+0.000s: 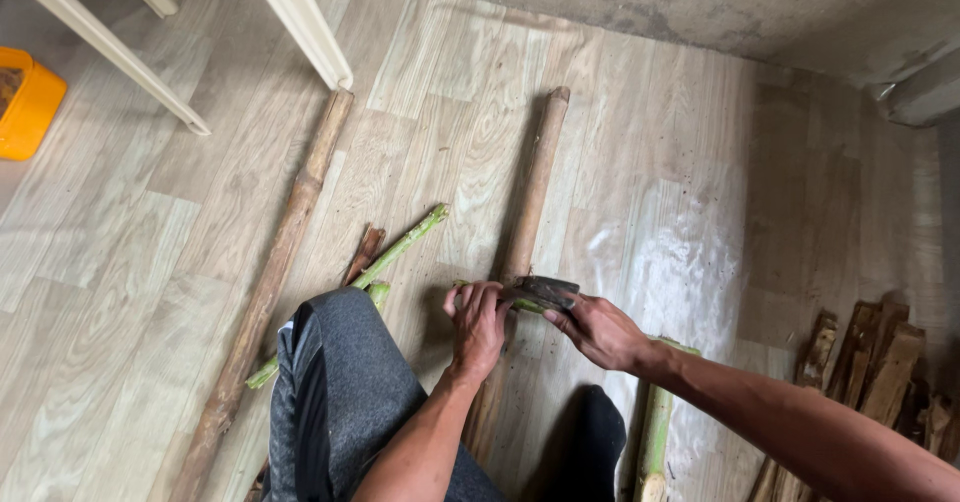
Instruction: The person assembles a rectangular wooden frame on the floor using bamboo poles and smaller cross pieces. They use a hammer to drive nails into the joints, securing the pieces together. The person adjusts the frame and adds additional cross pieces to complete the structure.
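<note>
My left hand (476, 324) grips a short green stalk piece (528, 306) that rests across a long brown pole (531, 190) lying on the floor. My right hand (598, 330) holds a dark flat blade (543, 291), with its edge pressed on the green piece just right of my left fingers. My knee in grey trousers (340, 382) is bent at the lower left of both hands.
A second long brown pole (270, 284) lies to the left, with a thin green stalk (400, 248) and a brown wood sliver (364, 254) beside it. A thick green stalk (656, 430) lies lower right. Split wood pieces (868, 372) pile at right. Yellow tub (28, 104) sits far left.
</note>
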